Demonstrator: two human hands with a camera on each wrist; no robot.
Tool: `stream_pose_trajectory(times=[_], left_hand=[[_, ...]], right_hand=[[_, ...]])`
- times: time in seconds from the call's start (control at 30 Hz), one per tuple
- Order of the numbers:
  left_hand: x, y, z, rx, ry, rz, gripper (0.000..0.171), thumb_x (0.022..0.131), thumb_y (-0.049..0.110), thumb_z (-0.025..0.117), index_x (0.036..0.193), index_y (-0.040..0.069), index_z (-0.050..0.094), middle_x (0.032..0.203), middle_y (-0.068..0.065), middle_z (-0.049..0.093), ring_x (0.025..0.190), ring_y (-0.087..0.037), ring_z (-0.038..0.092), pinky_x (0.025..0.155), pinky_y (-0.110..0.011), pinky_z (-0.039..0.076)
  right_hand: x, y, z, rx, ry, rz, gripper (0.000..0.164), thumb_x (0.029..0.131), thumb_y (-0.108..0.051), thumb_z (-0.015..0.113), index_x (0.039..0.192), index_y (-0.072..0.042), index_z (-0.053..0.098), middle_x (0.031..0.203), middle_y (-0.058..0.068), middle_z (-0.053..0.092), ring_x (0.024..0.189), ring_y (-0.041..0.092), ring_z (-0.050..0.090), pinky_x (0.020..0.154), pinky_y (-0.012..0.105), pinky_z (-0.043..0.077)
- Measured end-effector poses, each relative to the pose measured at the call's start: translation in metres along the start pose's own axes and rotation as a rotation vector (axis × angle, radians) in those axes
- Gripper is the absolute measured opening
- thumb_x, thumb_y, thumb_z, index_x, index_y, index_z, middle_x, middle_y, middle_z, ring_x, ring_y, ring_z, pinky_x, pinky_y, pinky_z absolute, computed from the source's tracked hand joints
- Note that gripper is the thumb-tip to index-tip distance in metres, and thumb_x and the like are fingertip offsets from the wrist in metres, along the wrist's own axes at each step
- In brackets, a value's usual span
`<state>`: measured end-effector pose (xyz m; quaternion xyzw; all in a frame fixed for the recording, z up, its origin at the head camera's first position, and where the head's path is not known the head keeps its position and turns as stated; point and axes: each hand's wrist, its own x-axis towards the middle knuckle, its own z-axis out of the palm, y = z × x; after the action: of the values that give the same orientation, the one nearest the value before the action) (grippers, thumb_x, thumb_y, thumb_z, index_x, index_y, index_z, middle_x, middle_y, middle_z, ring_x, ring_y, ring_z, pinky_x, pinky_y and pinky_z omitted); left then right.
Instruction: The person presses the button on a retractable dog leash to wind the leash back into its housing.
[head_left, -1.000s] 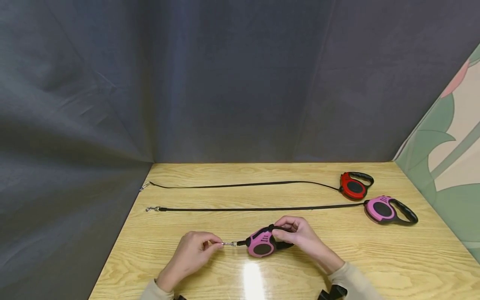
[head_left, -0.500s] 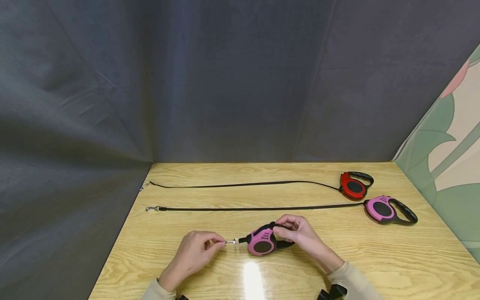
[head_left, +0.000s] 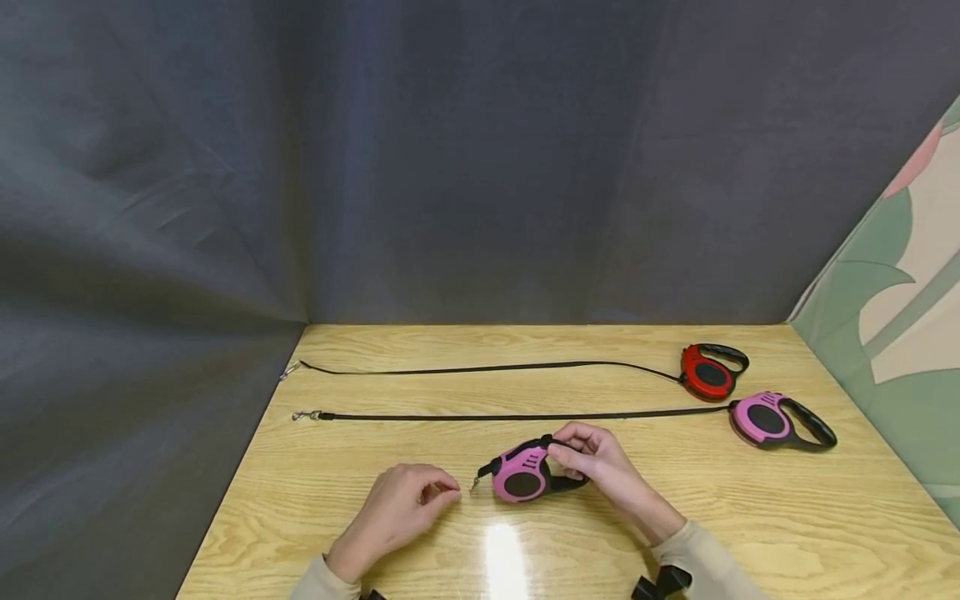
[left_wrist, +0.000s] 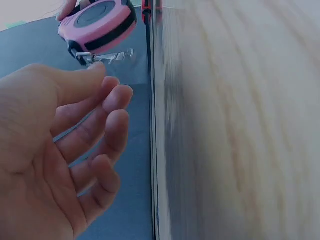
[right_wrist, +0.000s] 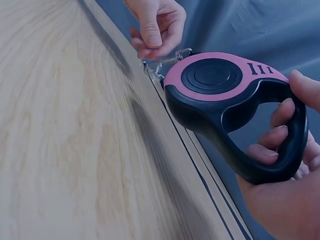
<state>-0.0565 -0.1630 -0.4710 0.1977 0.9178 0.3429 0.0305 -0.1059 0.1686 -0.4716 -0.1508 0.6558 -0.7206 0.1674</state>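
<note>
Left hand [head_left: 405,508] hovers with fingers loosely bent and holding nothing, its fingertips just short of a small metal clip [head_left: 475,485]; that clip dangles from the short front end of a pink leash [head_left: 522,479], which is held up off the wooden table [head_left: 337,475], between the two hands; right hand [head_left: 603,462] grips this leash by its black handle [right_wrist: 297,135], some fingers passed through the loop; farther back on the table lies a red leash [head_left: 707,372], its black strap [head_left: 465,370] running out to the left edge and curving a little near the case; in front of it and farther right sits a second pink leash [head_left: 761,418], its own strap stretched nearly straight leftward; at far right is a leaf-patterned cloth [head_left: 892,333].
</note>
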Motion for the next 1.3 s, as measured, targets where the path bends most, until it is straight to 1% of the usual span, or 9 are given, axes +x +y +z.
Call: stream_pose_trajectory(times=[0.2, 0.4, 0.53, 0.67, 0.77, 0.9, 1.1, 1.2, 1.3], left_hand=[[0.002, 0.007, 0.004, -0.028, 0.058, -0.029, 0.027, 0.1, 0.039, 0.076, 0.119, 0.02, 0.079, 0.108, 0.011, 0.078, 0.092, -0.003, 0.067, 0.079, -0.027, 0.054], [0.01, 0.021, 0.01, -0.368, -0.002, -0.066, 0.049, 0.098, 0.034, 0.078, 0.14, 0.014, 0.066, 0.133, -0.002, 0.072, 0.12, -0.024, 0.066, 0.098, -0.033, 0.057], [0.015, 0.029, 0.017, -0.439, -0.002, -0.05, 0.046, 0.099, 0.031, 0.077, 0.139, 0.011, 0.067, 0.127, -0.005, 0.074, 0.114, -0.02, 0.069, 0.096, -0.029, 0.058], [0.017, 0.034, 0.025, -0.457, 0.022, -0.051, 0.036, 0.1, 0.03, 0.076, 0.131, 0.011, 0.072, 0.112, -0.005, 0.079, 0.095, -0.008, 0.07, 0.085, -0.025, 0.058], [0.018, 0.035, 0.028, -0.456, 0.033, -0.067, 0.032, 0.1, 0.03, 0.077, 0.126, 0.011, 0.075, 0.106, -0.003, 0.08, 0.087, -0.003, 0.067, 0.079, -0.023, 0.056], [0.019, 0.035, 0.026, -0.454, 0.026, -0.101, 0.032, 0.098, 0.03, 0.079, 0.124, 0.011, 0.076, 0.101, -0.001, 0.079, 0.077, -0.001, 0.061, 0.069, -0.02, 0.053], [0.026, 0.033, 0.02, -0.556, -0.005, -0.149, 0.031, 0.101, 0.023, 0.075, 0.122, 0.0, 0.075, 0.1, -0.01, 0.077, 0.074, -0.005, 0.062, 0.066, -0.019, 0.052], [0.031, 0.03, 0.019, -0.625, -0.009, -0.187, 0.036, 0.103, 0.02, 0.073, 0.128, -0.006, 0.07, 0.101, -0.016, 0.077, 0.076, -0.008, 0.065, 0.068, -0.021, 0.054], [0.037, 0.027, 0.02, -0.702, -0.01, -0.228, 0.045, 0.103, 0.016, 0.073, 0.138, -0.009, 0.062, 0.109, -0.023, 0.077, 0.08, -0.008, 0.069, 0.071, -0.024, 0.058]], right_hand=[[0.0, 0.002, 0.001, 0.127, -0.024, -0.033, 0.02, 0.103, -0.002, 0.063, 0.102, -0.021, 0.069, 0.087, -0.014, 0.068, 0.072, 0.001, 0.052, 0.066, 0.017, 0.044], [-0.001, 0.002, 0.004, 0.271, -0.072, -0.047, 0.026, 0.106, 0.0, 0.057, 0.102, -0.023, 0.069, 0.081, -0.014, 0.066, 0.07, 0.001, 0.053, 0.067, 0.017, 0.044], [-0.002, -0.001, 0.009, 0.333, -0.097, -0.017, 0.026, 0.106, -0.002, 0.056, 0.102, -0.024, 0.069, 0.079, -0.013, 0.067, 0.07, 0.001, 0.053, 0.067, 0.017, 0.045], [-0.003, -0.003, 0.014, 0.303, -0.093, 0.006, 0.023, 0.105, -0.003, 0.059, 0.101, -0.023, 0.069, 0.08, -0.014, 0.065, 0.069, 0.001, 0.052, 0.066, 0.016, 0.045], [-0.003, -0.004, 0.018, 0.228, -0.047, 0.03, 0.018, 0.105, -0.004, 0.061, 0.101, -0.02, 0.069, 0.08, -0.014, 0.065, 0.07, 0.003, 0.052, 0.066, 0.017, 0.045], [-0.005, -0.007, 0.019, -0.013, 0.063, 0.044, 0.008, 0.104, -0.011, 0.067, 0.108, -0.007, 0.072, 0.086, -0.006, 0.071, 0.072, 0.005, 0.059, 0.067, 0.021, 0.051], [-0.013, -0.007, 0.014, -0.506, 0.148, -0.097, 0.053, 0.094, -0.023, 0.084, 0.14, -0.005, 0.066, 0.112, 0.009, 0.076, 0.092, 0.007, 0.067, 0.08, 0.026, 0.059], [-0.017, -0.004, 0.011, -0.647, 0.11, -0.169, 0.078, 0.081, -0.027, 0.095, 0.148, -0.007, 0.06, 0.118, 0.012, 0.075, 0.089, 0.006, 0.065, 0.077, 0.027, 0.059], [-0.019, -0.001, 0.009, -0.725, 0.059, -0.214, 0.088, 0.075, -0.028, 0.099, 0.149, -0.003, 0.057, 0.121, 0.013, 0.073, 0.083, 0.004, 0.063, 0.072, 0.026, 0.059]])
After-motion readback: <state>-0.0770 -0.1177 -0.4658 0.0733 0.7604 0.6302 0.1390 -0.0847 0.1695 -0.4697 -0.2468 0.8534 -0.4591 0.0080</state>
